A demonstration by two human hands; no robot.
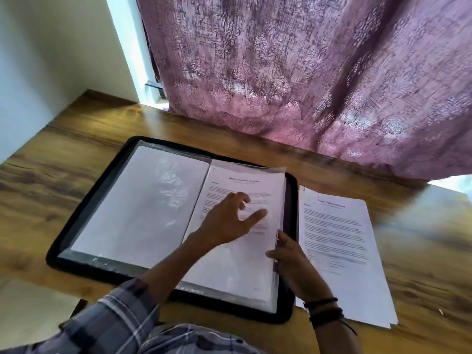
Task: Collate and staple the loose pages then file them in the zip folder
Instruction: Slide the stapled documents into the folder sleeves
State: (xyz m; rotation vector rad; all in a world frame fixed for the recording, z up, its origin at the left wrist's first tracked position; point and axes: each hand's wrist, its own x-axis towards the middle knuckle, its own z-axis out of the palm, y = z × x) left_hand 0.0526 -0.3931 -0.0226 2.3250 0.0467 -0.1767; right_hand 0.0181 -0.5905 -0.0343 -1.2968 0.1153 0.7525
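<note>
A black zip folder (76, 226) lies open on the wooden table, with clear plastic sleeves inside. A printed page (245, 185) sits in the right-hand sleeve. My left hand (229, 221) hovers over that page with fingers spread and loosely bent, holding nothing. My right hand (288, 254) pinches the right edge of the sleeves at the folder's right side. A second stack of printed pages (339, 241) lies on the table just right of the folder. The left sleeve (143, 208) shows a blank white sheet. No stapler is in view.
A purple patterned curtain (306, 72) hangs behind the table and drapes onto its far edge. A white wall (51, 47) stands at the left. Bare wood of the table (421, 226) shows at the right and along the far left.
</note>
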